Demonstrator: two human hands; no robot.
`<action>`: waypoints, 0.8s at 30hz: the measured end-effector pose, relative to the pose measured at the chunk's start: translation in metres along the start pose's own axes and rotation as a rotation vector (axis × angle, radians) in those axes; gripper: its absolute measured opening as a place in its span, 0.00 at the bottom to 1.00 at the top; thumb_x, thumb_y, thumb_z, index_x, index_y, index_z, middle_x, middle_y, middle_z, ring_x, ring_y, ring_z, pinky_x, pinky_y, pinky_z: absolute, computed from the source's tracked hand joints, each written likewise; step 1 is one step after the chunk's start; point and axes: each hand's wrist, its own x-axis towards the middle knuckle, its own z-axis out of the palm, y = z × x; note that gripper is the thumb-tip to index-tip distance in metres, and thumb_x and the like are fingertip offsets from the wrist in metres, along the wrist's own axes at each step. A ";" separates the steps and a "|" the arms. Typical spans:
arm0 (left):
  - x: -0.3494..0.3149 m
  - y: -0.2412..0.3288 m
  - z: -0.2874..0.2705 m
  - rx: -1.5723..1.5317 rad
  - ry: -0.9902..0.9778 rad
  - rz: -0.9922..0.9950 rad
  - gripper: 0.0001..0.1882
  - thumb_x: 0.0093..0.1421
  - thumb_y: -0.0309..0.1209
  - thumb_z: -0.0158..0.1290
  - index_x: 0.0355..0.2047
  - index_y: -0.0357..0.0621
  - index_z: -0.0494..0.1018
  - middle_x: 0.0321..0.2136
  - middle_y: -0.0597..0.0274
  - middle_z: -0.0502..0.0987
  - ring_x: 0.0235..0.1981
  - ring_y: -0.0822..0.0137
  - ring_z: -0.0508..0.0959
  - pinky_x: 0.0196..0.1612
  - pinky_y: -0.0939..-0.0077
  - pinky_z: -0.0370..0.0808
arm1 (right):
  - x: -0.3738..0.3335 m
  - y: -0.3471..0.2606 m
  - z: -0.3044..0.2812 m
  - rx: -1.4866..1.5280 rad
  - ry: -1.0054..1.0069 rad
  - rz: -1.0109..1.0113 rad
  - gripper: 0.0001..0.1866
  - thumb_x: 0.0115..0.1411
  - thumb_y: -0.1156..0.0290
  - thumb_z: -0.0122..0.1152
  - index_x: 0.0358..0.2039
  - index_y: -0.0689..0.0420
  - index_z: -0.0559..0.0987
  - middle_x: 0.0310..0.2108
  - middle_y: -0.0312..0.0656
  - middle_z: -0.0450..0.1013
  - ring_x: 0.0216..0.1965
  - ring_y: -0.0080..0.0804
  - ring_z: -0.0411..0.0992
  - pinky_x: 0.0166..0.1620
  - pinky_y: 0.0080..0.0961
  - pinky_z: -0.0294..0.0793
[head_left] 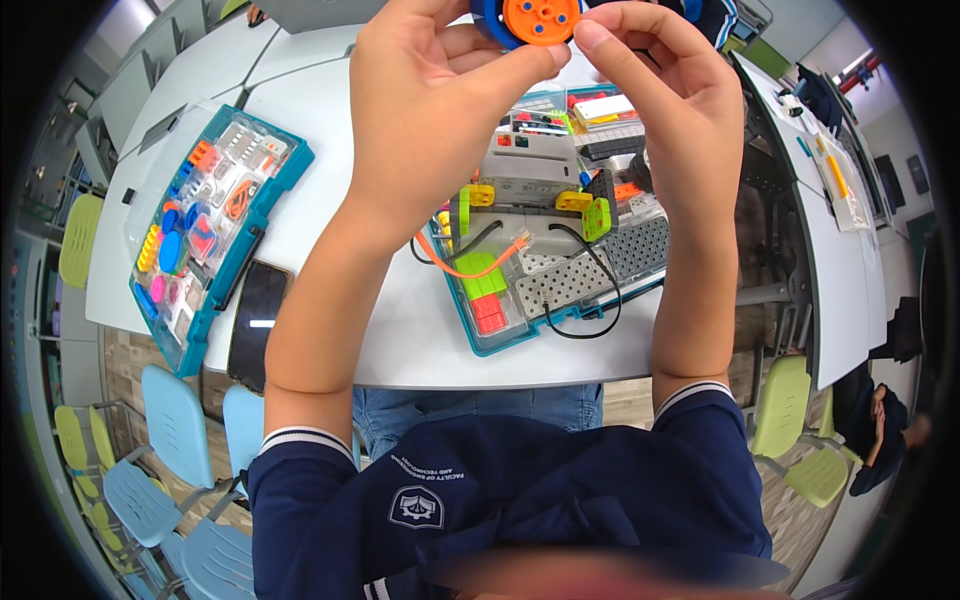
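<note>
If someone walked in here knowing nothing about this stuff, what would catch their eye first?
Probably the bright orange disc at the top edge, held in the left hand, with the right hand close at its right side. Below, between the forearms, sits a gray block with yellow and green pieces. Off to the left, a teal-edged tray of colorful plastic parts stands out against the white table.

Wide fisheye view from head height, downward
</note>
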 end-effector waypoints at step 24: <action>0.003 -0.002 -0.001 0.138 -0.006 0.103 0.19 0.58 0.12 0.60 0.50 0.34 0.74 0.45 0.56 0.79 0.43 0.75 0.81 0.31 0.93 0.78 | 0.010 0.015 -0.018 0.112 -0.145 0.141 0.09 0.64 0.67 0.68 0.38 0.60 0.84 0.24 0.25 0.70 0.25 0.10 0.61 0.31 0.13 0.57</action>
